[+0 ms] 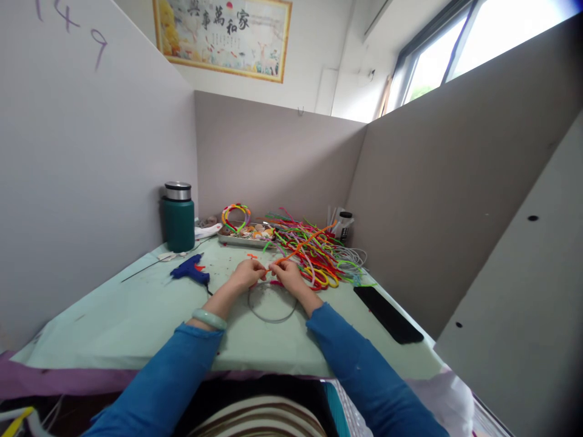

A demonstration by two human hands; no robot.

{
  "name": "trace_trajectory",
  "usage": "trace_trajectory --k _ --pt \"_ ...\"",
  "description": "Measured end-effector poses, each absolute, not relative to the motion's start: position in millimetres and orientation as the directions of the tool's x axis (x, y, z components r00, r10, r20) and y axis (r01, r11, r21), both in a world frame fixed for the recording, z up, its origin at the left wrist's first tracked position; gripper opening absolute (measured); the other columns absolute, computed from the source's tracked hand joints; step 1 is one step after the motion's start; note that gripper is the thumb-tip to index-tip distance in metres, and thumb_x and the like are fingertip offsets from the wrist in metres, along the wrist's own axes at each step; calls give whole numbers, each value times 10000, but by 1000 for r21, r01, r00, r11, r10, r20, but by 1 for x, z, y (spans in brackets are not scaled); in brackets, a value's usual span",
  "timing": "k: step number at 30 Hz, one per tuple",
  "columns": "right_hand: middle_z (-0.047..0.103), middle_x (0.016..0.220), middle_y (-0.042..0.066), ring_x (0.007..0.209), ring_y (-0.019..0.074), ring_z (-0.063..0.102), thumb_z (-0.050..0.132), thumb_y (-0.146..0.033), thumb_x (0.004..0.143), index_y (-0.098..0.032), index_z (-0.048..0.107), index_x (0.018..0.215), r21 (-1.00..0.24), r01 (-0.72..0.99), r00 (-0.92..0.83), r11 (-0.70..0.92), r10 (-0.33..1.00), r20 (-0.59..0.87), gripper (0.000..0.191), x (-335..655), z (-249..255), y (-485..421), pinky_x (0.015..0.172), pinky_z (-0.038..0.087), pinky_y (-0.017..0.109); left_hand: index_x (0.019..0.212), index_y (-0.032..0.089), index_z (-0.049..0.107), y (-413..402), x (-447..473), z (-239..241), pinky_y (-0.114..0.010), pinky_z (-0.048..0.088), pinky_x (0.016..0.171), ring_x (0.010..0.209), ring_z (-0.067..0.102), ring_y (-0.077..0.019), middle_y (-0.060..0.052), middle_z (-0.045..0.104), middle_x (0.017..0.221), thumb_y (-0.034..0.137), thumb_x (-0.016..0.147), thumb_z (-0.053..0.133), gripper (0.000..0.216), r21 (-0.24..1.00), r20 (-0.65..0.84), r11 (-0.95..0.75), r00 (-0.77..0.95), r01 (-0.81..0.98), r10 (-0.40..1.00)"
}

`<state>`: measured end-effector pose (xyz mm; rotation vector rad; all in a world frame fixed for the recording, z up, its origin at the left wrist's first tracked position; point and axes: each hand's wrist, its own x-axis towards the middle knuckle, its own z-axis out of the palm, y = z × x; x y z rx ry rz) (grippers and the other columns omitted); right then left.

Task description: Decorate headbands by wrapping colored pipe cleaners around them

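Observation:
My left hand point(246, 275) and my right hand point(286, 273) meet at the middle of the table, fingers pinched together. Both grip the top of a thin grey hoop point(272, 315) that curves down toward me. An orange pipe cleaner point(304, 244) runs from my right fingers up and to the right. Just beyond my hands lies a tangled pile of coloured pipe cleaners point(319, 255). A pale jade bangle point(209, 318) sits on my left wrist.
A blue glue gun point(190, 271) lies left of my hands. A dark green flask point(178, 218) stands at the back left beside a metal tray point(241, 238) of small bits. A black phone point(388, 314) lies at the right. Grey partition walls enclose the pale green table point(136, 315).

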<state>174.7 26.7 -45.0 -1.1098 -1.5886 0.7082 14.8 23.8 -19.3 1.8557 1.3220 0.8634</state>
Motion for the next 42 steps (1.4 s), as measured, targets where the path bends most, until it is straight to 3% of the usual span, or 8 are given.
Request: trace_trajectory --k 5,11,25,29,34,42 --pt "595 555 16 582 146 520 608 -336 743 -192 629 572 -725 481 -62 492 845 532 225 174 -48 29 568 347 247 585 160 634 23 16 -20 -229 318 502 426 453 -117 12 483 403 176 679 558 122 726 211 -289 198 624 957" --pt "620 605 16 627 160 546 586 -321 773 -210 664 641 -676 485 -123 555 809 575 189 174 -47 27 611 368 255 629 169 642 22 17 -20 -223 329 517 463 474 -122 5 527 452 134 670 540 116 725 279 -337 192 601 941" --pt "613 595 10 606 155 545 580 -327 776 -209 657 636 -688 469 -117 553 811 573 198 174 -44 24 604 370 256 656 130 612 25 16 -23 -203 324 422 352 443 -95 27 478 378 149 672 554 63 850 116 -222 241 478 964" --pt "605 601 8 605 153 542 569 -319 774 -209 655 659 -730 417 -128 542 830 543 181 172 -42 20 570 381 244 657 126 566 27 16 -23 -215 368 420 378 477 -99 -11 558 472 133 652 570 9 934 31 -105 216 341 976" --pt "608 622 2 597 141 543 540 -303 789 -207 654 693 -728 384 -179 568 820 544 178 172 -40 16 568 392 237 767 144 500 30 16 -23 -228 417 431 415 515 -103 -51 628 605 109 638 619 180 984 -88 65 136 165 987" --pt "591 573 1 584 126 534 553 -311 772 -178 618 598 -728 428 -95 536 828 553 229 176 -43 25 606 393 230 833 143 454 27 16 -18 -252 474 472 442 550 -112 -54 638 616 24 651 575 249 990 -133 124 157 67 979"
